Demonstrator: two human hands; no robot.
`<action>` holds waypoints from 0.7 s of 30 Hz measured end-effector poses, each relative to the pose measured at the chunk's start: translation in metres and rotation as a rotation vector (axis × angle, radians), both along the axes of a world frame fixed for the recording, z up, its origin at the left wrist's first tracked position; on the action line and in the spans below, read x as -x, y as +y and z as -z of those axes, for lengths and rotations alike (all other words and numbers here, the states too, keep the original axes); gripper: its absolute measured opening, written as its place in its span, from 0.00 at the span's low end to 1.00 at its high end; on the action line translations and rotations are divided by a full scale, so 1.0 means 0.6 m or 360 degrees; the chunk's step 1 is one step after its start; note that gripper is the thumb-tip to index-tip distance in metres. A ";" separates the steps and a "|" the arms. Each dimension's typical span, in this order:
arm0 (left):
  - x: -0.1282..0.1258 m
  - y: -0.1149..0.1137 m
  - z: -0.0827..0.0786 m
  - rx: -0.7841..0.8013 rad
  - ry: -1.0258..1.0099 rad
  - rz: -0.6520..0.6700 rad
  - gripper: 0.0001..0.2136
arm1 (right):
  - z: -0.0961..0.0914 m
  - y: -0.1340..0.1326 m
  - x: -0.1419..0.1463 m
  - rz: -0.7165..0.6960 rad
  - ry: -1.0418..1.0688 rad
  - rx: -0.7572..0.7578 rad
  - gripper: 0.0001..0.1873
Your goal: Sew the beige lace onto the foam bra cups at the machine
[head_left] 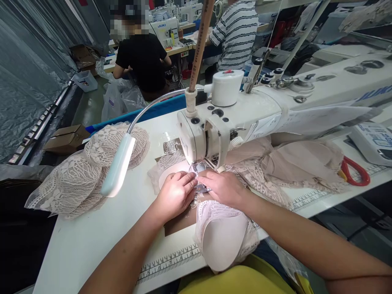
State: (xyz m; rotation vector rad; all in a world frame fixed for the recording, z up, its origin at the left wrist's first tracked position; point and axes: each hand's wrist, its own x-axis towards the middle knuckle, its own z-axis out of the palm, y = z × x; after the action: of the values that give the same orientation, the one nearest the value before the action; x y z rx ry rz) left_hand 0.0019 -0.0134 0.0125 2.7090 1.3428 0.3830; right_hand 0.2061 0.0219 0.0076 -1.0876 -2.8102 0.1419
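A pale pink lace bra (225, 241) lies at the sewing machine (202, 139). One of its padded cups hangs over the table's front edge, inner side up, and more of its lace and padding shows beyond my left hand. My left hand (177, 192) is closed on the fabric just left of the needle area, fingers pressed together. From the right, my right hand (225, 188) pinches the fabric close to the presser foot, its fingertips nearly meeting those of the left. The needle and the exact stitching spot are hidden by fingers and the machine head.
Stacked lace cups (67, 183) lie on the left under a bendable lamp (119, 165). More bra pieces (301, 161) and red-handled scissors (357, 171) are on the right. A printed ruler strip (171, 263) runs along the front edge. Two people sit beyond the machine.
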 end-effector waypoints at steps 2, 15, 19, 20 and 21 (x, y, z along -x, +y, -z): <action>-0.003 0.000 0.000 0.0005 -0.0001 -0.0032 0.15 | -0.001 0.000 0.002 0.0042 -0.0006 0.0020 0.18; 0.001 -0.001 0.001 -0.0004 -0.0001 -0.0126 0.16 | 0.002 0.002 0.006 0.0208 0.0043 0.0072 0.19; -0.004 -0.004 -0.007 0.0000 0.0052 -0.0239 0.17 | -0.004 0.000 0.006 0.0194 0.0132 0.0134 0.21; -0.006 -0.007 -0.011 0.0011 0.0077 -0.0279 0.17 | -0.005 -0.001 0.005 0.0183 0.0160 0.0147 0.21; -0.008 -0.012 -0.017 0.0029 0.0100 -0.0317 0.17 | -0.005 -0.002 0.005 0.0164 0.0188 0.0158 0.22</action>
State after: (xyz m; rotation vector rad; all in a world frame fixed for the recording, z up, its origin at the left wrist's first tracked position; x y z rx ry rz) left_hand 0.0068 -0.0207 0.0225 2.6008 1.6316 0.3016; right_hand 0.2032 0.0209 0.0109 -1.1999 -2.6616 0.3273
